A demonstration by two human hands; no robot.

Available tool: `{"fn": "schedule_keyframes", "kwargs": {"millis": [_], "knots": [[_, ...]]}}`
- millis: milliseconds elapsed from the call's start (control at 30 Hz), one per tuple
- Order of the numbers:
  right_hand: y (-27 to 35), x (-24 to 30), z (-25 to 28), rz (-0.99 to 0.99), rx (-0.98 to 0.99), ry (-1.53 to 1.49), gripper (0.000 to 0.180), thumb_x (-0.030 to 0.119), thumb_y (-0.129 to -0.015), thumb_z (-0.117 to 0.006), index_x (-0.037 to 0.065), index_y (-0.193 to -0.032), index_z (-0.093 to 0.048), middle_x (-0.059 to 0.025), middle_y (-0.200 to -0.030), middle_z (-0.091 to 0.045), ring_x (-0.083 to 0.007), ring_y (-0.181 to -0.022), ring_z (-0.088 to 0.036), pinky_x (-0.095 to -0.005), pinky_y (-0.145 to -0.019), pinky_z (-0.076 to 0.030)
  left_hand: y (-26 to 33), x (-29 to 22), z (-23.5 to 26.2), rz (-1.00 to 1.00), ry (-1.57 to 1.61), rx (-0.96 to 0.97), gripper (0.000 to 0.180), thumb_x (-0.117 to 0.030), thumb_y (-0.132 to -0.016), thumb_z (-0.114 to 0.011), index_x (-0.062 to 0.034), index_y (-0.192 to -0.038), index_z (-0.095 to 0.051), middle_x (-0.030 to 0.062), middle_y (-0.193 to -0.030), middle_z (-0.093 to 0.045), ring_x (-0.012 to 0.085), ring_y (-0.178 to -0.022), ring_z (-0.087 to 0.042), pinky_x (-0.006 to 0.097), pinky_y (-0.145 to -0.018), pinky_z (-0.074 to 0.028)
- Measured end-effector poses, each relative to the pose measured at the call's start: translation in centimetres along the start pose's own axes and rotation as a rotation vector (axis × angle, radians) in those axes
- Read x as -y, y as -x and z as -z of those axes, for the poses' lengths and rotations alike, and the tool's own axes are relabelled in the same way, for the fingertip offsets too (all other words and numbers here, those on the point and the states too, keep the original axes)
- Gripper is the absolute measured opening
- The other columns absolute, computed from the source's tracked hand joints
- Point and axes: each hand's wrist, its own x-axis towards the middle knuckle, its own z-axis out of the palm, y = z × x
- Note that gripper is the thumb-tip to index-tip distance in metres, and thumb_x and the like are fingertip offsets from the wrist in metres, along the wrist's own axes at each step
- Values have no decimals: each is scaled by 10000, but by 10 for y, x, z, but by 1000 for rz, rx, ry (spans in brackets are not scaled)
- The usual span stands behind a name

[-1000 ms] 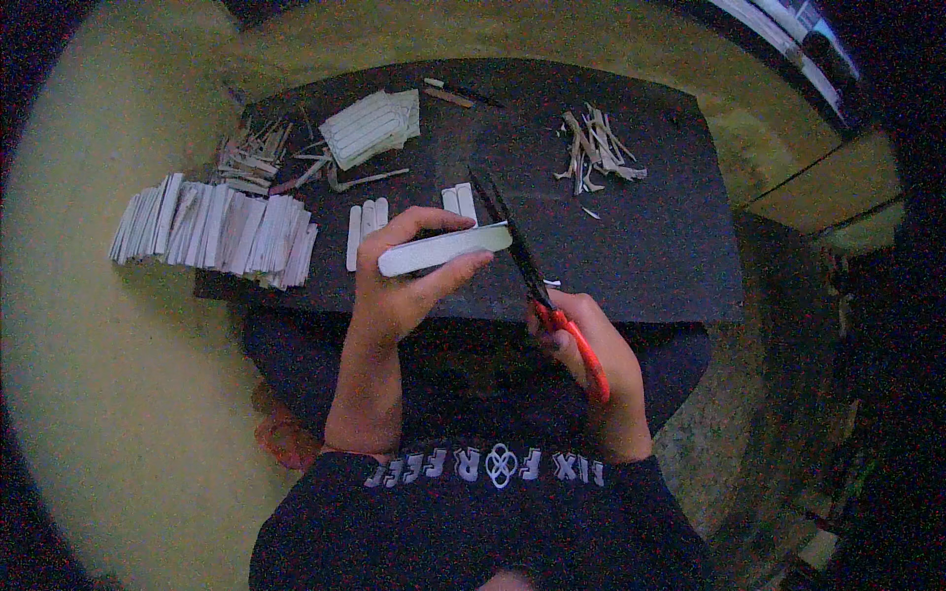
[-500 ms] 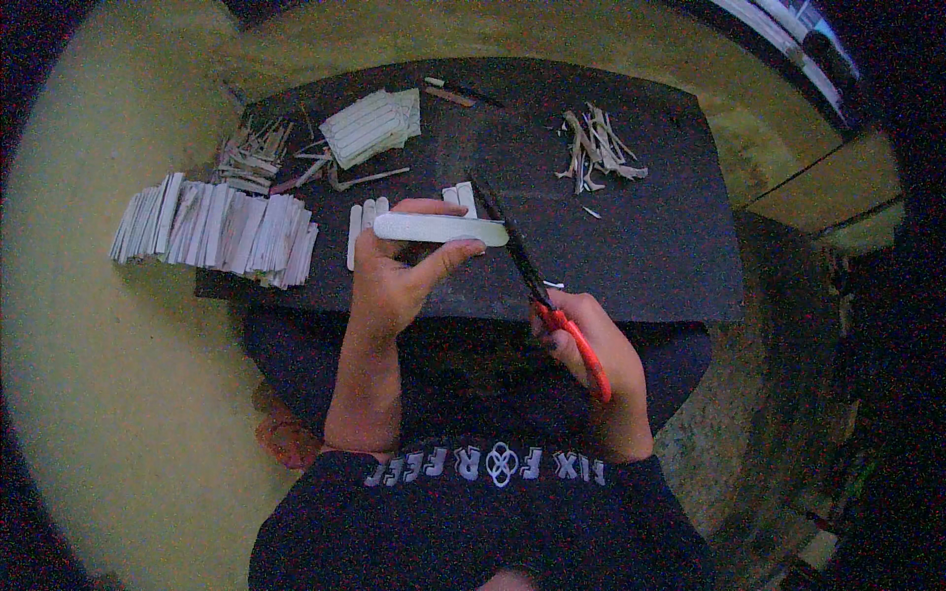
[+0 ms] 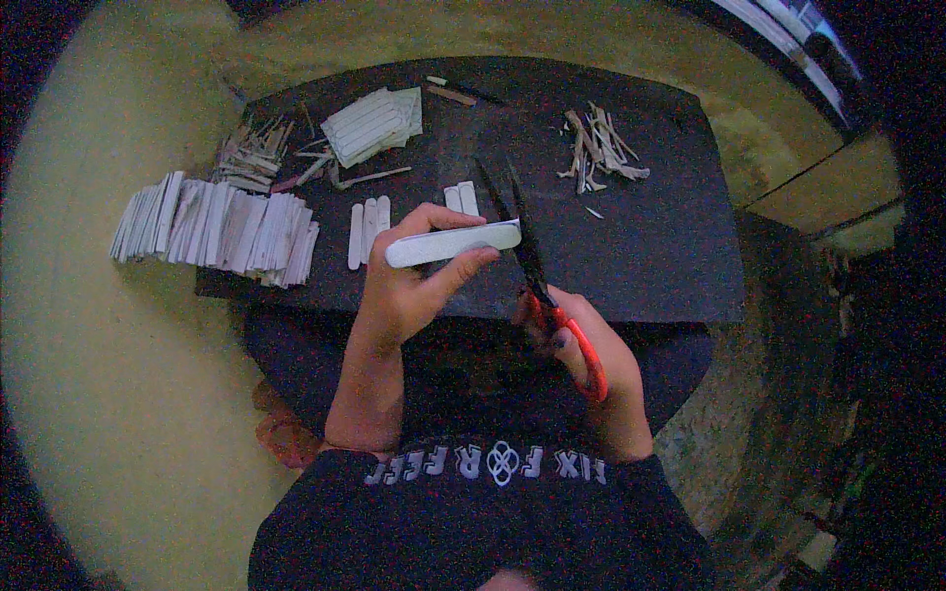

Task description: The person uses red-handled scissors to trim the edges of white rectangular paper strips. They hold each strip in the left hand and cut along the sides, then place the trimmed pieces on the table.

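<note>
**Dark tabletop [image 3: 650,276] below, white strip [image 3: 453,244] held up at the scissors [image 3: 535,279]**

Dim yellowish floor surrounds the table, and over its near half I hold the strip lengthwise, its right end beside the scissor blades. I judge it light and fairly stiff, perhaps card, dry rather than slippery, likely to crease if squeezed hard. Its long edges look the best place to take hold, away from the blades.

My left hand [image 3: 404,286] grasps it in a curved pinch, thumb along the lower edge, forefinger along the upper, parted only by the strip's width. My right hand [image 3: 601,340] is wrapped around the red handles; the blades stand slightly apart at their tips. Whether they touch the strip, I cannot tell. Beyond my left hand lie a few short strips [image 3: 370,229]; a long row of pale strips [image 3: 217,227] sits at the table's left.
</note>
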Motion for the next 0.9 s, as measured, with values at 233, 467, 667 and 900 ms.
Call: {"fn": "schedule_keyframes", "kwargs": {"millis": [233, 467, 667, 900], "knots": [[0, -10, 0, 23, -30, 60, 798, 738, -613, -422, 4, -922, -472, 8, -675, -438, -75, -596, -385, -205, -501, -294, 2, -1, -1, 41, 18, -11, 211, -95, -680, -668, -5, -843, -570, 86, -788, -611, 137, -733, -579, 241, -643, -435], [0, 9, 8, -86, 74, 103, 483, 377, -674, -491, 7, -983, -458, -92, -764, -516, -184, -699, -485, -288, -618, -370, 3, 0, 3, 68, 71, 5, 222, -92, -677, -672, -3, -853, -572, 73, -796, -611, 130, -735, -573, 237, -646, -434], [1, -5, -1, -27, -53, 88, 735, 746, -619, -394, 31, -779, -463, 37, -617, -390, -62, -550, -343, -202, -467, -265, 1, 5, 2, 49, 90, -19, 240, -80, -677, -673, -8, -881, -568, 66, -804, -605, 116, -752, -568, 230, -656, -436], [-1, 7, 3, -12, 42, 88, 612, 597, -671, -432, 13, -850, -466, -27, -654, -448, -115, -583, -406, -245, -511, -317, 1, 9, 3, 132, 211, -8, 268, -60, -675, -675, 5, -906, -555, 76, -821, -601, 123, -746, -574, 233, -656, -449]]}}
